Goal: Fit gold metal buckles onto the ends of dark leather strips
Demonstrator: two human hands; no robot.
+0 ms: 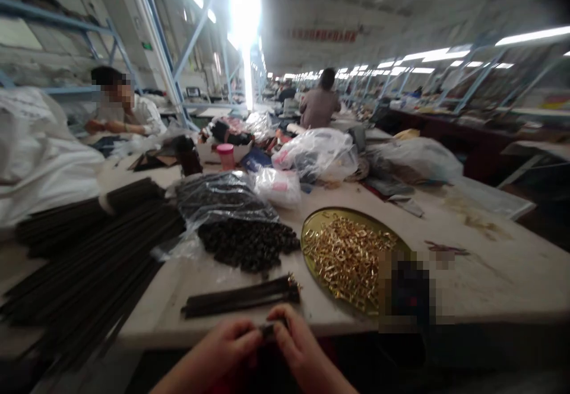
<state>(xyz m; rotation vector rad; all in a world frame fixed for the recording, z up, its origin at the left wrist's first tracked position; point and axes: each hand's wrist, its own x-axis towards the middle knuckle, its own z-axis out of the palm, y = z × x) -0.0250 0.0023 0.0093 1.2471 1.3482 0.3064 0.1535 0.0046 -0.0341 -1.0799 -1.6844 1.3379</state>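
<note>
At the table's front edge my left hand (236, 342) and my right hand (293, 339) meet, fingers closed in a pinch. Between them is a short visible piece of a dark strap (267, 330); the rest of it is hidden by my fingers or lost in shadow. Just beyond my hands lies a small stack of dark straps (240, 296) with gold metal bits at its right end. Behind the stack is a pile of small black pieces (249, 244), spilling from a clear plastic bag (222, 195). A gold oval tray (312, 218) full of small gold buckles (347, 251) sits to the right.
Long dark strips (102, 269) lie in bundles at the left. White plastic bags (316, 153) and a pink-lidded jar (225, 155) stand farther back. A thin tool, perhaps scissors (445, 248), lies at the right. Two people (124, 109) sit at other tables.
</note>
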